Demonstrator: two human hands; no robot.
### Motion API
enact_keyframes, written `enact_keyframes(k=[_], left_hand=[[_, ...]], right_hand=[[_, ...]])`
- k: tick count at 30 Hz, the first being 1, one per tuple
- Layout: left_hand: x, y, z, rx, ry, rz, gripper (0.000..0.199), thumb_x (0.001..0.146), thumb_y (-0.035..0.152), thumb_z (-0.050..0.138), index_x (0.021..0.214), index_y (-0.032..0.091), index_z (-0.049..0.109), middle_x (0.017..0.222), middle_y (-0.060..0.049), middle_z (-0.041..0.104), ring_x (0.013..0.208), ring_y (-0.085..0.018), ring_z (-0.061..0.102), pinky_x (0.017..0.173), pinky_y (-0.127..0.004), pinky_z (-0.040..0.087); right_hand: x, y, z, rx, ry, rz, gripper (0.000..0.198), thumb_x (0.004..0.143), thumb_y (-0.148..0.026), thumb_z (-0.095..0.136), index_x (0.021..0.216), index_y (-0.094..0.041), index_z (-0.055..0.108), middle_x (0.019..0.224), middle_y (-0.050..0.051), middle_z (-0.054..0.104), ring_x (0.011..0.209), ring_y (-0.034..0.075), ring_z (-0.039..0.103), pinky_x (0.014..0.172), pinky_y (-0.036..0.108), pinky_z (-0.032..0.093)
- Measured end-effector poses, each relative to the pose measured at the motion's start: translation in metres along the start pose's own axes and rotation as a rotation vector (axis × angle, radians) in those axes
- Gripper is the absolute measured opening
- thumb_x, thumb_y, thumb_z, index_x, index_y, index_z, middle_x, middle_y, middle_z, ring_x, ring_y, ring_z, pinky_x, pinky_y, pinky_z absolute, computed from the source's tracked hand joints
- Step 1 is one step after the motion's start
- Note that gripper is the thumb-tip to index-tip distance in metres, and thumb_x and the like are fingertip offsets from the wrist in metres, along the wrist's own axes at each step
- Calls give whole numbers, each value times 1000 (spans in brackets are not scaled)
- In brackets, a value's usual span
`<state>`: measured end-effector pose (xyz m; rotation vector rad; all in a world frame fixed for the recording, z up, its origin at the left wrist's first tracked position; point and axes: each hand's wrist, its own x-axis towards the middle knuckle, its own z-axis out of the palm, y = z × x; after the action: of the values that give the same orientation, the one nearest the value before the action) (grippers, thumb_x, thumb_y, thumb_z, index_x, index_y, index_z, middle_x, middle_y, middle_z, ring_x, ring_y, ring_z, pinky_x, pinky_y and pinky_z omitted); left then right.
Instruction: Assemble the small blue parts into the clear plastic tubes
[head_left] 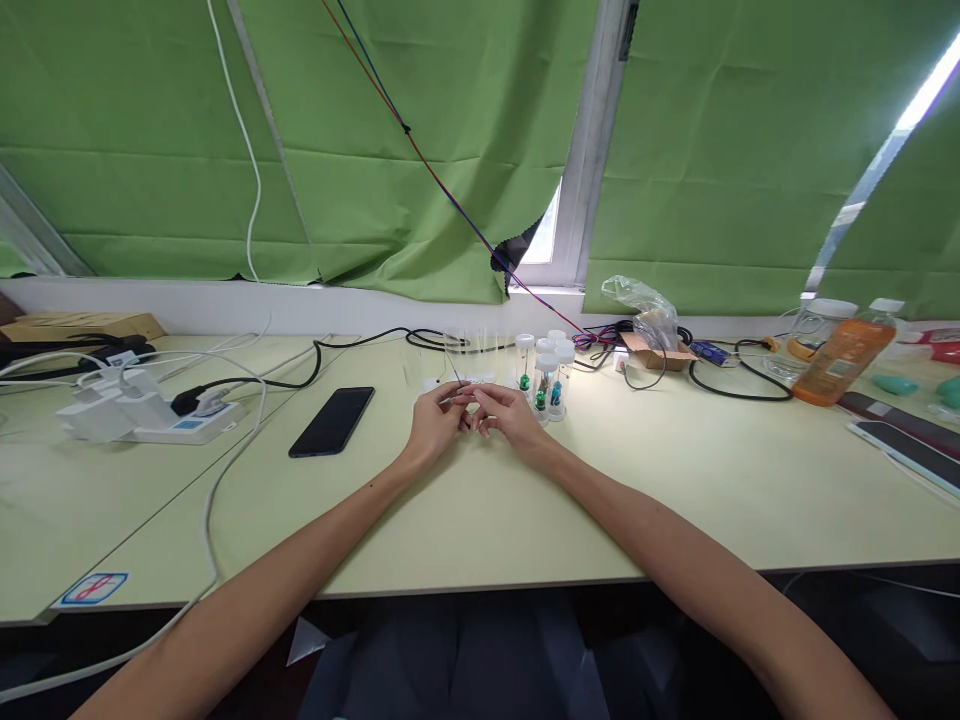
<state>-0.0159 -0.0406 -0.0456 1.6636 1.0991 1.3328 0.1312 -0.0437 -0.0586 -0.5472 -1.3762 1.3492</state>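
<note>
A thin dark rod (454,371) slants up-left at the frame's centre; clear, white-capped tubes (544,382) stand upright just right.

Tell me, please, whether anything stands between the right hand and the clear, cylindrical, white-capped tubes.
Nothing visible stands between the right hand and the clear, cylindrical, white-capped tubes just beyond it; whether they touch is unclear.

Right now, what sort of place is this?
Likely a shared workbench, maybe in an office or small lab: pale table by a green-curtained window, power strip crowded with white plugs, small capped vials beside the right hand.
</note>
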Motion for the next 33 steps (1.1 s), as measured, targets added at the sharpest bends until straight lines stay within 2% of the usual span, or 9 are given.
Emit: enact_keyframes(k=[7, 22, 27, 29, 33], left_hand=[[2, -5, 0, 14, 23, 13, 42, 71, 22, 56, 112, 13, 63, 90, -8, 69, 52, -11, 60, 51, -27, 52], [1, -4, 1, -39, 2, 34, 32, 69, 19, 54, 98, 13, 66, 76, -4, 66, 52, -12, 57, 50, -26, 48], [0, -2, 1, -46, 2, 29, 29, 69, 21, 56, 95, 14, 67, 71, -3, 65, 52, -12, 56, 50, -27, 47], [0, -2, 1, -47, -5, 24, 27, 71, 25, 58, 95, 14, 67, 68, -3, 64, 51, -13, 56, 50, -27, 47], [-1, -1, 2, -44, -25, 24, 24, 74, 28, 60, 93, 15, 66, 60, -1, 62, 50, -14, 59, 51, -27, 48]], right_hand=[[0, -2, 1, -4, 31, 24, 38, 75, -50, 73, 98, -20, 71, 97, 7, 73, 59, 10, 58, 51, 23, 44], [-2, 1, 1, 44, -4, 12, 38, 73, -47, 76, 99, -20, 70, 103, 9, 73, 65, 11, 60, 54, 24, 43], [-2, -3, 1, 41, -28, 35, 39, 72, -46, 77, 102, -22, 70, 102, 6, 72, 66, 11, 59, 55, 24, 43], [-3, -5, 2, 32, -37, 42, 40, 72, -47, 76, 103, -23, 71, 99, 5, 71, 66, 12, 58, 54, 24, 42], [-3, -6, 1, 16, -94, 52, 38, 75, -47, 73, 104, -22, 72, 78, 1, 65, 67, 12, 56, 56, 24, 42]])
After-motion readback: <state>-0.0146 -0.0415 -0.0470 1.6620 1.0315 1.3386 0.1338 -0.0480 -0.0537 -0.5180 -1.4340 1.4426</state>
